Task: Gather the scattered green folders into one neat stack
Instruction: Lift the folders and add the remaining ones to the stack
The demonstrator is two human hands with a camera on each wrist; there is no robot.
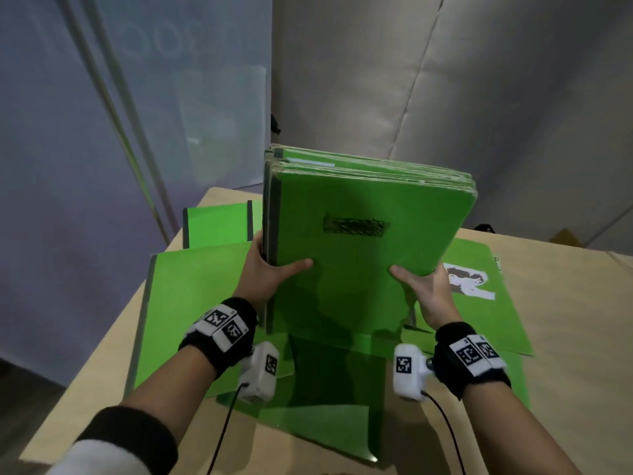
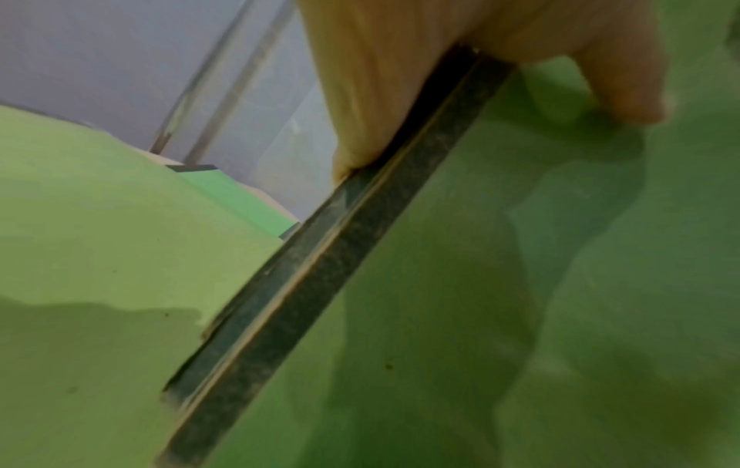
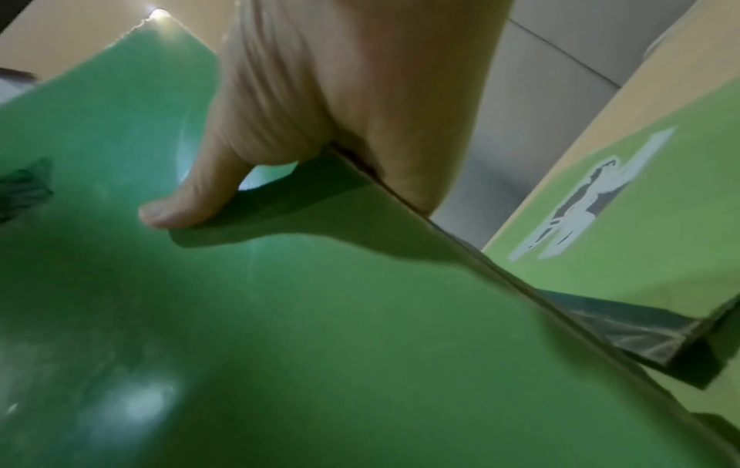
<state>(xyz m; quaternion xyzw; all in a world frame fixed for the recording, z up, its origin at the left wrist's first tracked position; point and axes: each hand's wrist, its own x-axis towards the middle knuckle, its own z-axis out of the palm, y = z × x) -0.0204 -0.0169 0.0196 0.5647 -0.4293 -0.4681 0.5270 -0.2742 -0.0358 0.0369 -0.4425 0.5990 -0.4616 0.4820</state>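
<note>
A thick bundle of green folders [image 1: 363, 234] stands on edge, tilted, above the table, its front cover bearing a scribbled-out label. My left hand [image 1: 270, 265] grips its grey-spined left edge [image 2: 320, 269], thumb on the front cover. My right hand [image 1: 421, 286] grips the right edge, thumb [image 3: 180, 209] on the front cover [image 3: 280, 332]. More green folders lie flat: one at the left [image 1: 191, 303], one at the back left [image 1: 219, 224], one with a white torn picture at the right [image 1: 479, 303], and a darker one [image 1: 335, 399] nearest me.
The tan table [image 1: 575, 389] ends at its left edge [image 1: 85, 371] and near edge. A bluish wall panel [image 1: 120, 97] stands behind on the left, grey padded wall [image 1: 479, 80] on the right. Cables run from both wrist cameras.
</note>
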